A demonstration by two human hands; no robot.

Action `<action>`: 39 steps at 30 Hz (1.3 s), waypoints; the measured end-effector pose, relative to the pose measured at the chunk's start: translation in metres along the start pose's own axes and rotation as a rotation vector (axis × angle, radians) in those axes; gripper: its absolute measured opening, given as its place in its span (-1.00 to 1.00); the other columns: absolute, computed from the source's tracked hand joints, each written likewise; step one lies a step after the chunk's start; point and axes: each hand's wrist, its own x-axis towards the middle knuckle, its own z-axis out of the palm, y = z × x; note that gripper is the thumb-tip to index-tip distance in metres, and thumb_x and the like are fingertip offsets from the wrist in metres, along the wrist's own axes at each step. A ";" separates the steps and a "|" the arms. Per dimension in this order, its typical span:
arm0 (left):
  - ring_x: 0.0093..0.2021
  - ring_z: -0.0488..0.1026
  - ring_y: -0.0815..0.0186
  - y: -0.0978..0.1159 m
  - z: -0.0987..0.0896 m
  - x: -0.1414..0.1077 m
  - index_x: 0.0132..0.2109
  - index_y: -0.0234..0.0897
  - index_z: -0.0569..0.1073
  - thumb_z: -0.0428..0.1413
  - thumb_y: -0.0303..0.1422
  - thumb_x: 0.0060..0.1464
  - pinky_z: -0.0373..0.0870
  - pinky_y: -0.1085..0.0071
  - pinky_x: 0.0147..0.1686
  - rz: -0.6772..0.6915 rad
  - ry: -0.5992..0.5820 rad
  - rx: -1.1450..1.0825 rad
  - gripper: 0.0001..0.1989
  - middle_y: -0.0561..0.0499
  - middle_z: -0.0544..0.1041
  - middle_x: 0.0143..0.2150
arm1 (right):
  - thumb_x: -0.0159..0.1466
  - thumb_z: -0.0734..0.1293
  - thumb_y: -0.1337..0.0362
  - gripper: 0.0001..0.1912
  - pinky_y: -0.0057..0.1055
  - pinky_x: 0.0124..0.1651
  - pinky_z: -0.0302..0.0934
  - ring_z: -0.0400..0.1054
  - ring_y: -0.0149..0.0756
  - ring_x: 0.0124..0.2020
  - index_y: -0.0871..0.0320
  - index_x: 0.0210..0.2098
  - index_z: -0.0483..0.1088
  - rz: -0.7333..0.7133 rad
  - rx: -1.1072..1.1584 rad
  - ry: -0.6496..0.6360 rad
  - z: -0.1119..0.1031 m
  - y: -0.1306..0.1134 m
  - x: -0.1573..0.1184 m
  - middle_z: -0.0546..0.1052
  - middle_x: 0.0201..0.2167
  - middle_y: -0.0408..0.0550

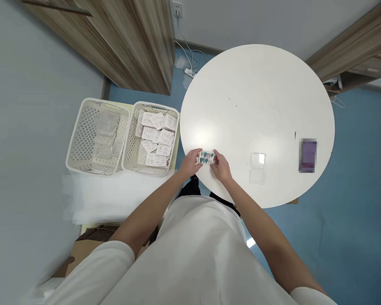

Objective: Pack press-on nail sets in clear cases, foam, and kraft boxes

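Near the front left edge of the round white table, a small white card of press-on nails [206,157] is held between both hands. Its nails are teal and pale, set in two rows. My left hand [189,164] grips the card's left edge, fingers closed on it. On the opposite edge, my right hand [221,167] pinches it with thumb and fingers. To the right, a clear plastic case [258,168] lies unfolded on the table, with both halves facing up.
Left of the round table [260,93], a white basket [150,169] holds several printed cards. Beside it, another white basket [72,148] contains clear plastic cases. A blurred purple object [307,156] lies at the table's right. A power strip [189,73] with cables sits on the floor.
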 end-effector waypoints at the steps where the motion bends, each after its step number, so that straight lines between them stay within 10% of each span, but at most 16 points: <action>1: -0.40 0.28 0.41 0.001 0.000 -0.001 0.11 -0.21 0.15 0.08 -0.47 -0.10 0.33 0.39 -0.30 0.013 0.004 -0.023 -0.43 -0.02 0.32 -0.15 | 0.08 0.18 0.36 -0.34 -0.24 -0.16 0.22 0.22 -0.29 -0.29 0.06 0.18 -0.02 -0.016 0.012 -0.003 -0.002 0.000 -0.001 0.32 -0.22 -0.05; 13: -0.43 0.23 0.44 0.056 0.037 -0.019 0.15 -0.14 0.11 0.03 -0.45 -0.03 0.34 0.42 -0.32 0.039 0.021 -0.106 -0.44 -0.01 0.30 -0.16 | 0.12 0.20 0.31 -0.41 -0.26 -0.15 0.21 0.23 -0.35 -0.31 0.02 0.14 0.04 -0.120 0.197 0.012 -0.060 0.033 -0.040 0.32 -0.20 -0.08; 27: -0.28 0.33 0.31 0.136 0.162 -0.011 0.13 -0.13 0.14 0.10 -0.41 -0.07 0.36 0.31 -0.24 0.034 -0.136 -0.014 -0.41 -0.02 0.30 -0.13 | 0.11 0.24 0.32 -0.36 -0.11 -0.07 0.20 0.20 -0.14 -0.07 -0.04 0.17 0.01 -0.138 -0.016 -0.078 -0.160 0.155 -0.098 0.29 -0.11 0.00; 39: -0.17 0.36 0.25 0.140 0.186 0.006 0.14 -0.11 0.12 0.12 -0.45 -0.07 0.38 0.30 -0.23 -0.075 -0.097 0.185 -0.38 -0.05 0.22 -0.02 | 0.12 0.24 0.32 -0.39 -0.22 -0.18 0.22 0.25 -0.14 -0.12 0.06 0.15 0.03 -0.173 -0.219 -0.141 -0.163 0.176 -0.074 0.31 -0.08 0.03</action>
